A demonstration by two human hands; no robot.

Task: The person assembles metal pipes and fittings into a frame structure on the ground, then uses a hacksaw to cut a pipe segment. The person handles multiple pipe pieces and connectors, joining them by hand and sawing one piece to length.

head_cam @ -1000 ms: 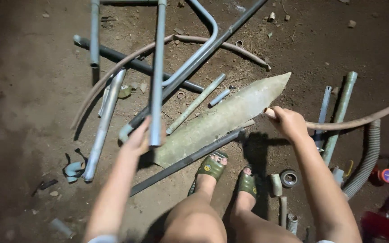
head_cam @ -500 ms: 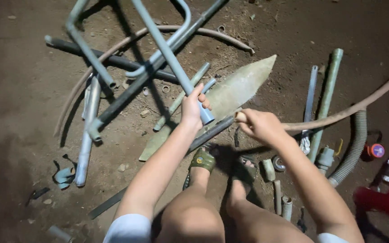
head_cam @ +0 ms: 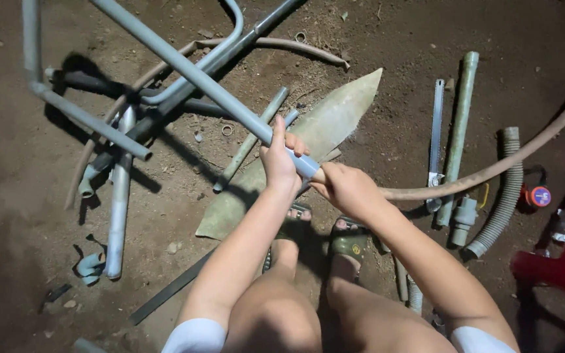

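The left hand is wrapping its fingers closed around the near end of a long grey plastic pipe, which is slanting up and away above the dirt ground. The right hand is curling shut just beside the pipe's end, seemingly gripping a brown rubber hose. Both forearms are reaching forward over a pointed pale-green flat sheet.

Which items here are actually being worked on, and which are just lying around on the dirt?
In hand:
- grey pipe, left hand gripping
- right hand at its end

Lying about:
- pointed flat sheet
- corrugated hose
- green pipe
- brown hose
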